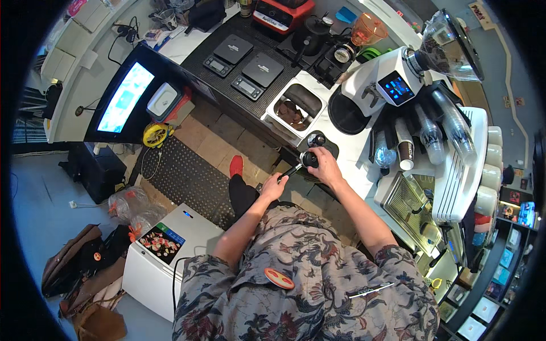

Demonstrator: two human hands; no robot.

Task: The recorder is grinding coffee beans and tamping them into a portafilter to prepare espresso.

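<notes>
My left hand [274, 186] is closed round the black handle of a portafilter [293, 170], in front of the counter edge. At the portafilter's head, my right hand [325, 166] curls its fingers round a dark round piece [309, 159]. Whether that piece is a tamper or a leveller I cannot make out, and the basket under it is hidden. Just beyond my right hand lies a dark tamping mat [329, 149] with a small round metal-and-black tool [316, 138] on it. A steel bin [310, 126] holding brown coffee pucks is set into the counter farther off.
A white coffee grinder [382, 79] with a lit screen stands right of the bin. Stacked cups [405, 145] and the espresso machine [463, 170] are at the right. Two black scales [263, 71] sit on the far counter. A white box-shaped appliance [193, 227] is at the left.
</notes>
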